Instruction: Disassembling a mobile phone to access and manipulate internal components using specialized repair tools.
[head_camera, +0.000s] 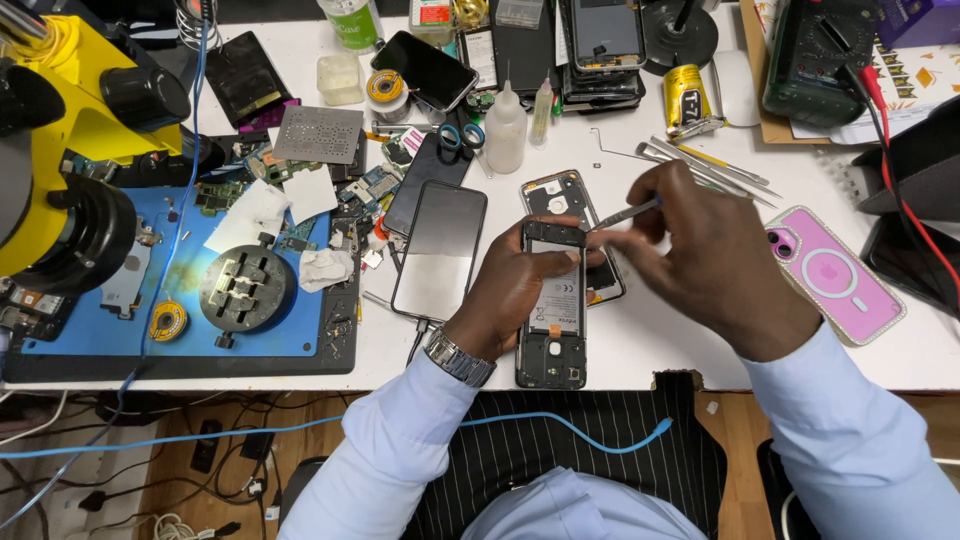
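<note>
My left hand (515, 285) grips an opened black phone (551, 345) with its back off and its battery showing, holding it upright on the white table (660, 340). My right hand (705, 255) pinches a thin metal tool (625, 213) whose tip points at the phone's top edge. A second phone frame (560, 192) lies just behind the opened phone. A black phone screen (441, 250) lies flat to the left of my left hand.
A pink-cased phone (833, 272) lies at the right. Metal tweezers (700, 162), small bottles (506, 130), stacked phones (603, 45) and a multimeter (818, 60) sit behind. A blue work mat (180, 345) with a round holder (246, 288) and a yellow microscope (70, 150) fill the left.
</note>
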